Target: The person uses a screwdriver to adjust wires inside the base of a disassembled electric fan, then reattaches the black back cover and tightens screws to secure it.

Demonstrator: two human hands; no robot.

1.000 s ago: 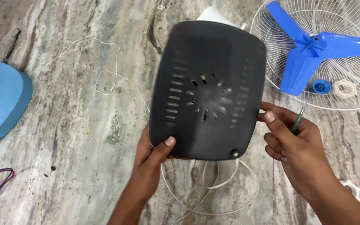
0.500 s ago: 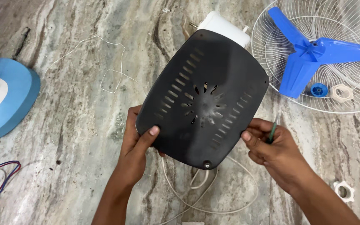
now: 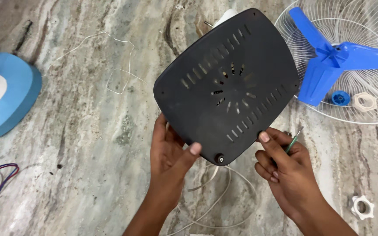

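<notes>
Black slotted plastic cover (image 3: 228, 87), tilted, held above marble floor

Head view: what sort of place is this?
Probably a home or small repair spot, worked at floor level: a veined marble floor strewn with taken-apart fan parts. A blue fan blade lies on a white wire guard, and both hands hold a black vented cover.

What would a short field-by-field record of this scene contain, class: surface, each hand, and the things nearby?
Surface: grey veined marble floor
Left hand: grips the lower edge of the dark grey slotted plastic panel, thumb on top
Right hand: thumb on the panel's lower right edge; fingers also hold a thin green-handled tool
Right of panel: blue three-bladed plastic fan blade lying on a white wire fan guard
Far left: light blue plastic fan base
Under the hands: white cord
</notes>
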